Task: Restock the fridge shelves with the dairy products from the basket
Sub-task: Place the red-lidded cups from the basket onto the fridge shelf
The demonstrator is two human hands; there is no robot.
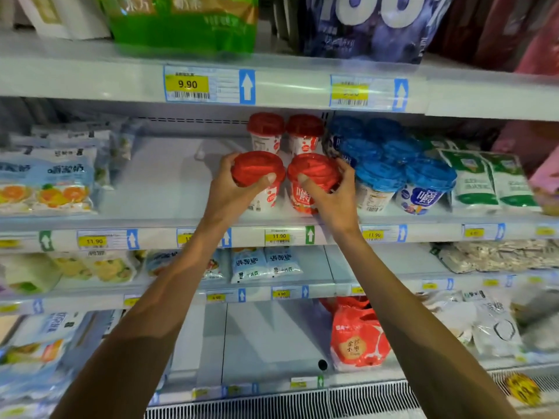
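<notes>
Red-lidded left cup (257,168) is gripped in your curled left hand (234,192), right cup (314,172) in your right hand (334,198), both at the shelf (163,189) front. Placing step: next seat them upright, then release.

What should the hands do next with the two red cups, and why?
Probably slide both cups back a little and let go. The left hand grips one red-lidded yogurt cup, the right hand a second cup, side by side ahead of two matching cups on the shelf.
</notes>
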